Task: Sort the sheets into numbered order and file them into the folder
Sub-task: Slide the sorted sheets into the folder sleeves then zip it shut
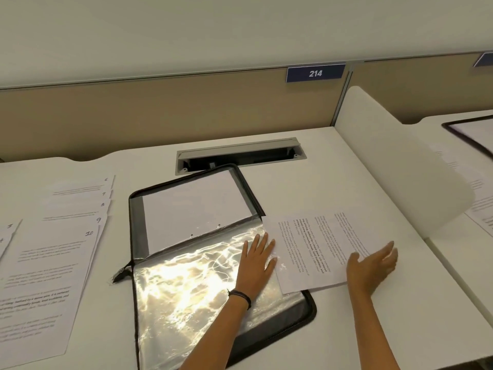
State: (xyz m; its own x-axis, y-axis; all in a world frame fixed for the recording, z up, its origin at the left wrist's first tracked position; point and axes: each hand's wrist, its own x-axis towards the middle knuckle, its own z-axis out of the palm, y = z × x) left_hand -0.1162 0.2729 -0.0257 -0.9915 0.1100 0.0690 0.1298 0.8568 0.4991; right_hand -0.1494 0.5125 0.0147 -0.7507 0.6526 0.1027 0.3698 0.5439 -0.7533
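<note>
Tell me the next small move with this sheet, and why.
Probably push the printed sheet leftward into the clear sleeve with the right hand. It lies mostly outside the folder, its left edge at the sleeve's open side; the left hand presses flat on the sleeve, and the right hand sits open at the sheet's right edge.

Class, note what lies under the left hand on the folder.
The left hand presses flat on a shiny clear sleeve of the folder, beside a printed sheet. Glare hides whatever lies inside the sleeve.
</note>
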